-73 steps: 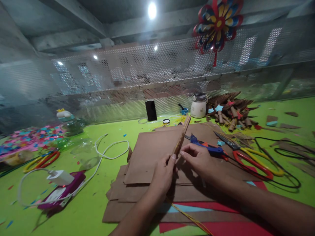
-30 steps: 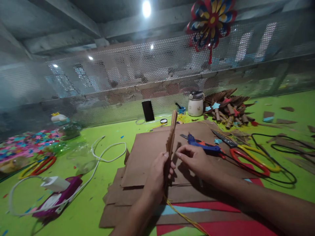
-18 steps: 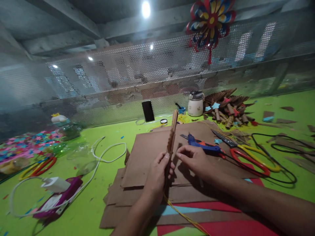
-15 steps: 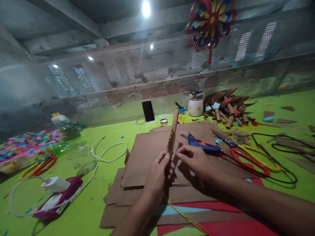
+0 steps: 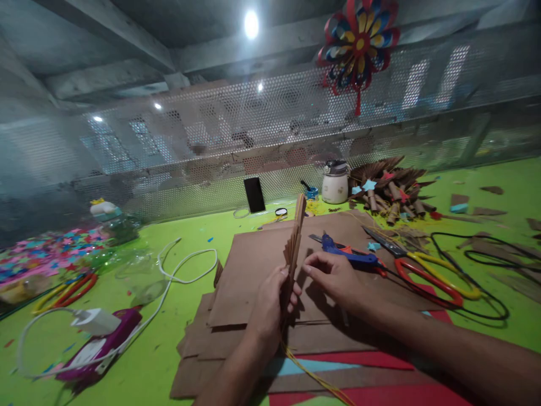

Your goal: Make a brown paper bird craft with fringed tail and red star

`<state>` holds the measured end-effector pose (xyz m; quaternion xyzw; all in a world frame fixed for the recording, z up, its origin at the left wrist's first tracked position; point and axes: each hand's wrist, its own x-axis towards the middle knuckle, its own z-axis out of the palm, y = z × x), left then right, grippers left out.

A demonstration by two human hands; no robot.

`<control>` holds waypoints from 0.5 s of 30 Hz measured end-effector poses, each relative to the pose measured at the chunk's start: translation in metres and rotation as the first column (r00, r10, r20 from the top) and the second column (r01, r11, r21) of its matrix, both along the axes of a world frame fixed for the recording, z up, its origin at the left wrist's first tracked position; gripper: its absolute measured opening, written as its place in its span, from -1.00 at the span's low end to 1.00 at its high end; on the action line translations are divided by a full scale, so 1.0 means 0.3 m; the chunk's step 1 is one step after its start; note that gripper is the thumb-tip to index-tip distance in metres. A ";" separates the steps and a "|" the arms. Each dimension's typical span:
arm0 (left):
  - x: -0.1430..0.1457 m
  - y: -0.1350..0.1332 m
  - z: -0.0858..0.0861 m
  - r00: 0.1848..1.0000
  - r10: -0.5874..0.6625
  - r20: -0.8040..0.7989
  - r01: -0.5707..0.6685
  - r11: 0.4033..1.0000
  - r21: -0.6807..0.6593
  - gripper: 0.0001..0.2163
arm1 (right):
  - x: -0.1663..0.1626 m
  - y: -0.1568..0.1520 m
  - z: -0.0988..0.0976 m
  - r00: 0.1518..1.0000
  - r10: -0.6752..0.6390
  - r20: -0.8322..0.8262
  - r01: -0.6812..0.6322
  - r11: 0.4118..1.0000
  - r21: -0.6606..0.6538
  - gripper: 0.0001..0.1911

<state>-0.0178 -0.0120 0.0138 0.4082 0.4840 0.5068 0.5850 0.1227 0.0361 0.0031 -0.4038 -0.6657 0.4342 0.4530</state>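
Observation:
My left hand (image 5: 273,301) is closed around a narrow strip of pleated brown paper (image 5: 293,248), held upright with its folds fanned slightly at the upper left. Yellow thread (image 5: 313,375) hangs below that hand and trails toward the front. Just right of the folded paper, my right hand (image 5: 332,276) has thumb and forefinger pinched together, apart from the paper; whatever they may hold is too small to see. Both hands are above stacked brown paper sheets (image 5: 249,270). Beyond my right hand lies a blue glue gun (image 5: 350,254).
Large scissors (image 5: 439,273) with red and yellow handles lie at right. Behind are a pile of brown paper fans (image 5: 393,192) and a white jar (image 5: 335,183). A purple power strip (image 5: 103,344) with a white cable (image 5: 169,276) sits at left, near colourful paper stars (image 5: 59,248).
The pleats at the top of the folded paper have spread a little further to the left. Both hands have stayed almost in place.

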 end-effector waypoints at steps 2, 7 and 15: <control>-0.002 -0.007 0.006 0.999 -0.010 0.045 0.010 1.000 0.007 -0.77 | 0.000 0.005 -0.005 1.000 -0.014 0.008 0.014 1.000 0.009 -0.83; 0.000 -0.008 0.016 0.998 -0.003 0.070 0.002 1.000 0.026 -0.75 | 0.004 0.013 -0.010 1.000 0.000 0.018 -0.001 0.999 0.051 -0.84; -0.007 0.007 0.009 0.998 0.004 0.066 -0.007 0.999 0.048 -0.69 | 0.002 0.011 -0.016 0.998 0.030 0.050 -0.032 0.999 0.034 -0.84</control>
